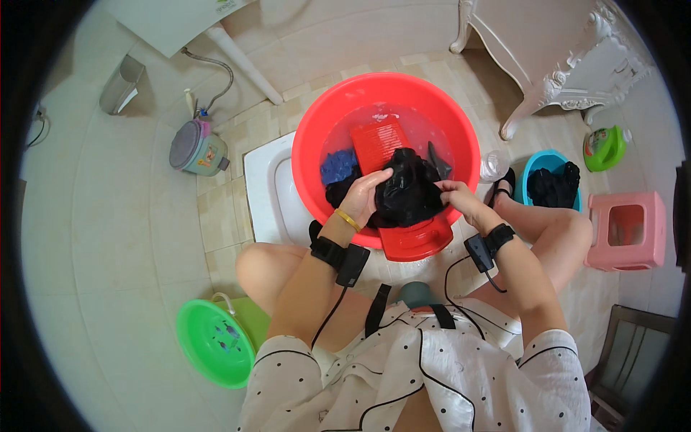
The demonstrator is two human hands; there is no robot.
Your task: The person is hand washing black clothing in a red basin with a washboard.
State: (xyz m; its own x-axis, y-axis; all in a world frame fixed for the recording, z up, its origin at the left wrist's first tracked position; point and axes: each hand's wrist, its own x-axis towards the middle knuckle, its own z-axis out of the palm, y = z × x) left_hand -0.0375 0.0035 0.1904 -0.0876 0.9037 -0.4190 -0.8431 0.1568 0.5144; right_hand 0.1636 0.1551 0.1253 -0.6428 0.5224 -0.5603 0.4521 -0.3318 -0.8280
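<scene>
A big red basin holds water and a red washboard that leans over its near rim. On the washboard lies a wet black garment. My left hand grips the garment's left side. My right hand pinches its right edge. Blue cloth and more dark cloth sit in the water to the left of my left hand. Both wrists carry black bands with small boxes and cables.
A green basin stands at lower left by my knee. To the right are a blue basin with dark clothes, a pink stool and a green bottle. A white squat pan lies under the red basin; a white carved table stands beyond.
</scene>
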